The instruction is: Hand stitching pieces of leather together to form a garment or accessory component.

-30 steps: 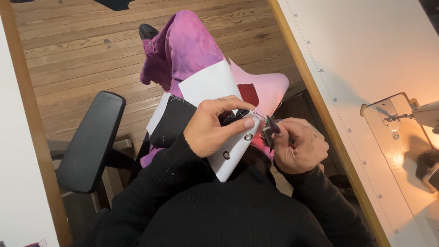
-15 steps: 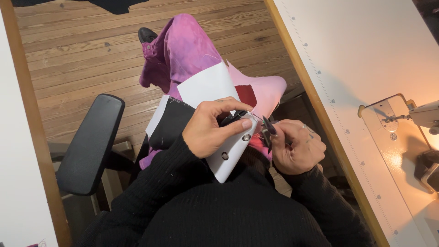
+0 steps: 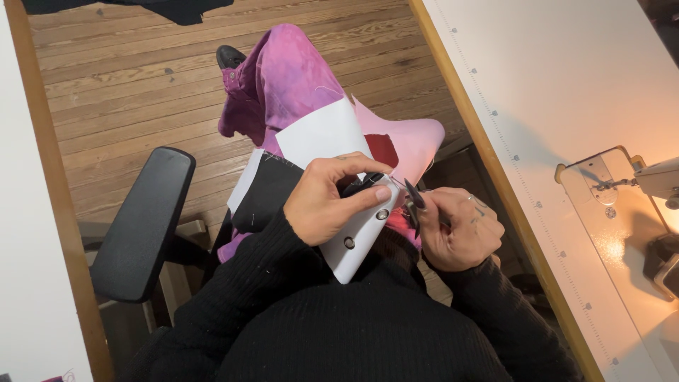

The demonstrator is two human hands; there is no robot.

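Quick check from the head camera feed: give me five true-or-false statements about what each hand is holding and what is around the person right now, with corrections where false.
1. The left hand grips a white panel with round snaps. True.
2. The right hand is empty. False: it holds small dark scissors at the panel's upper edge.
3. The sewing machine sits on the white table to the person's right. True.
4. The person's trousers are blue. False: they are pink-purple.
5. The black chair armrest is on the person's right. False: it is on the left, over the wooden floor.
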